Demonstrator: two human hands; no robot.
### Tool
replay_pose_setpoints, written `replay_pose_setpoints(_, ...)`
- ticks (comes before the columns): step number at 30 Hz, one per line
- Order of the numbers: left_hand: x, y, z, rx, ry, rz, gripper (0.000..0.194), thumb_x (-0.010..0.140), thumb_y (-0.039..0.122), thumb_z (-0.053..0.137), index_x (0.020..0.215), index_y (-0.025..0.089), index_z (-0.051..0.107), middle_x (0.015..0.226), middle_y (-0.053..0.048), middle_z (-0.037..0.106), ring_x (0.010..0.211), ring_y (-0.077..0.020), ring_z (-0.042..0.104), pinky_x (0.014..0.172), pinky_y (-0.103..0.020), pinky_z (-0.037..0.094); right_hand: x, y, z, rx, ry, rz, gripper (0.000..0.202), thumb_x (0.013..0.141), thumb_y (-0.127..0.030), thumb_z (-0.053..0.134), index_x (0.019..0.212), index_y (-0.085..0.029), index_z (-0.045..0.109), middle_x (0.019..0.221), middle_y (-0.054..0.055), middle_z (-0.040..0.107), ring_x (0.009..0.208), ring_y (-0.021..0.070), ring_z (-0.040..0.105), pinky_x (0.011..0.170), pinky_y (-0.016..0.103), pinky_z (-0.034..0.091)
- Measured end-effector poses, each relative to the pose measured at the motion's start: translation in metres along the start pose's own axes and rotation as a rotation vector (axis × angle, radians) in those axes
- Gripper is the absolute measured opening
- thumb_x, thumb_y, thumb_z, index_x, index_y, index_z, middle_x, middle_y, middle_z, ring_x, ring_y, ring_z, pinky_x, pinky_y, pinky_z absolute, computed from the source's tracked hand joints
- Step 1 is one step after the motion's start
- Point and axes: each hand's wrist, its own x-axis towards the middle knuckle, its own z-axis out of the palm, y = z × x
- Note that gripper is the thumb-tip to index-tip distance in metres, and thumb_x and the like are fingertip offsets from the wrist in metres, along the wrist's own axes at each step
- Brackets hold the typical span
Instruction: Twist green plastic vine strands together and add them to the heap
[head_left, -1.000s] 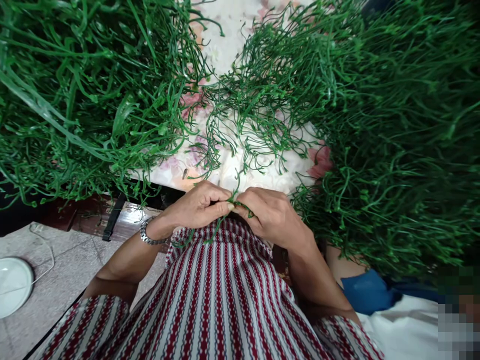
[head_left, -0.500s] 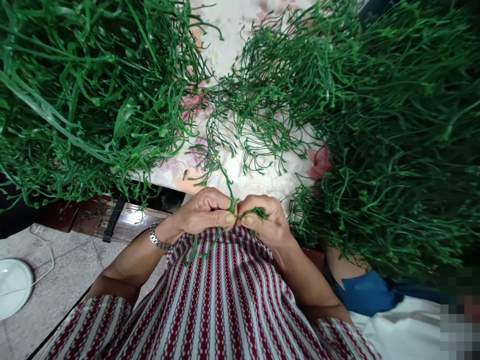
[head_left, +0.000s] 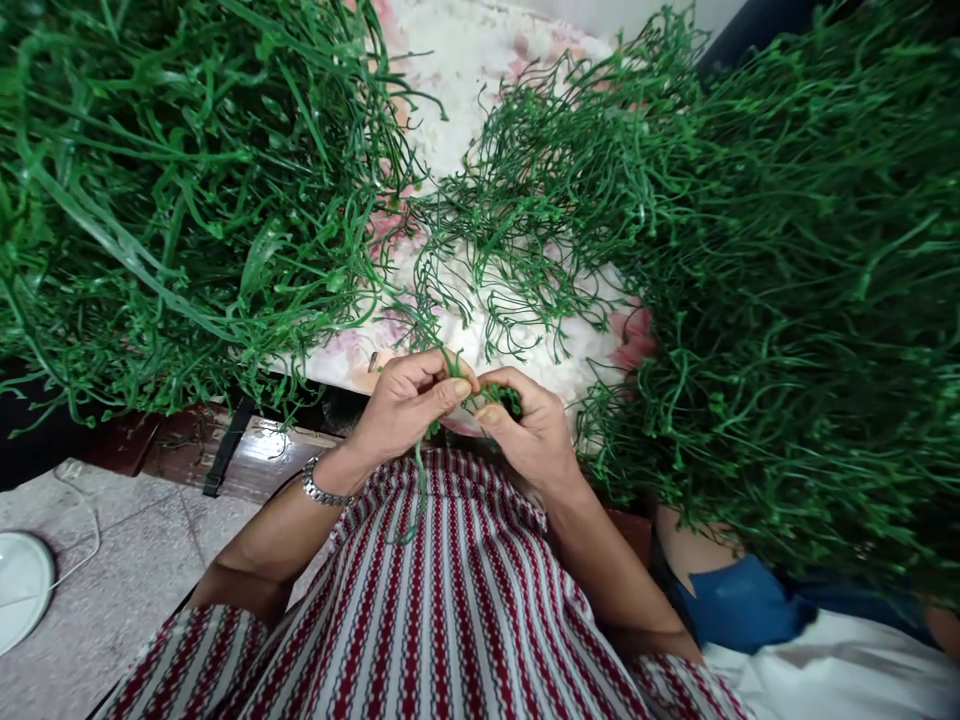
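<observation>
1. both hands meet just in front of the near edge of the flowered cloth (head_left: 450,120); the left hand (head_left: 409,400) pinches a thin green stem (head_left: 422,470) between thumb and forefinger, and the right hand (head_left: 529,430) pinches the same stem just beside it, fingers curled in.
2. the loose end of that stem hangs from the left hand down over the striped red-and-white garment (head_left: 450,600), nearer the person than the cloth.
3. as a judgement, the work looks far from finished: one stem is in hand while great heaps wait. a tall pile of green stems (head_left: 172,200) covers the left part of the cloth, and a larger, denser pile (head_left: 787,300) covers its right part and spills past its edge.
4. a thinner scatter of stems (head_left: 517,250) lies on the middle of the cloth, just beyond the hands.
5. no basket or bowl holds the stems; they lie loose on the cloth. the only vessel in view is a white plate (head_left: 19,590) on the floor, well left of the cloth, and it appears bare.
</observation>
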Motion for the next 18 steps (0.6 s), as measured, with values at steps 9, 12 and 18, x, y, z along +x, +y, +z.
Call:
replay_pose_setpoints(9, -0.0008, -0.0009, 0.0049, -0.074, 0.037, -0.07, 0.014, 0.069, 0.028, 0.069, 0.068, 0.014, 0.069, 0.057, 0.001, 0.054, 0.048, -0.0054, 0.043, 0.045, -0.018, 0.031, -0.004, 0.0065, 0.0053, -0.107, 0.015, -0.132, 0.015, 0.08, -0.028, 0.059, 0.071, -0.018, 0.054, 0.057, -0.006, 0.042, 0.049, 0.0057, 0.036, 0.048, 0.018, 0.033)
replay_pose_setpoints(12, -0.0031, -0.0012, 0.0056, -0.07, 0.041, -0.04, 0.016, 0.072, 0.029, 0.067, 0.067, 0.014, 0.069, 0.059, 0.001, 0.05, 0.048, -0.0052, 0.039, 0.044, -0.02, 0.027, -0.0045, 0.0087, 0.0029, -0.077, -0.024, -0.172, 0.012, 0.081, -0.028, 0.057, 0.074, -0.019, 0.055, 0.06, -0.004, 0.048, 0.053, 0.0072, 0.042, 0.051, 0.02, 0.036)
replay_pose_setpoints(18, -0.0057, -0.0018, 0.0066, -0.132, 0.042, -0.049, 0.016, 0.075, 0.03, 0.063, 0.068, 0.016, 0.065, 0.061, 0.0, 0.05, 0.05, -0.0066, 0.039, 0.044, -0.021, 0.026, -0.0013, 0.0099, 0.0041, -0.029, -0.087, -0.242, 0.006, 0.082, -0.023, 0.055, 0.079, -0.02, 0.053, 0.068, -0.002, 0.049, 0.062, 0.0098, 0.048, 0.058, 0.023, 0.039)
